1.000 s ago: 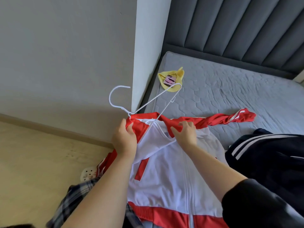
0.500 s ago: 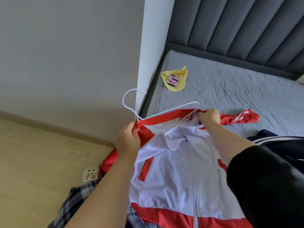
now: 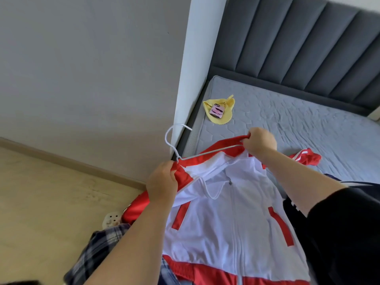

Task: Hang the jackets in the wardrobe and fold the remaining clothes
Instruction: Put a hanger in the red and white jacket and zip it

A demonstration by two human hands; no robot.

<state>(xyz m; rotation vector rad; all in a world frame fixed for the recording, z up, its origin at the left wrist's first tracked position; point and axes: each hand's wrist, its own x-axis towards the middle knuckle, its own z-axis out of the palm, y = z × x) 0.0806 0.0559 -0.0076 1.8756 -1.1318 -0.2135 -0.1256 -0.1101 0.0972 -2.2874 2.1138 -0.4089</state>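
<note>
The jacket (image 3: 226, 219) in my hands is smooth, slightly shiny synthetic cloth, white with red panels, and a thin white cord hangs at its collar. The hanger (image 3: 178, 145) looks like thin wire with a white, smooth coating. The mattress (image 3: 308, 124) is grey quilted fabric, matt and a little wrinkled. The headboard (image 3: 298, 48) is dark grey padded upholstery, matt, in soft channels. The floor (image 3: 41, 202) looks like pale wood, matt with faint scuffs. The wall (image 3: 82, 68) is flat, matt paint. The checked garment (image 3: 98, 249) looks like soft woven cloth.
</note>
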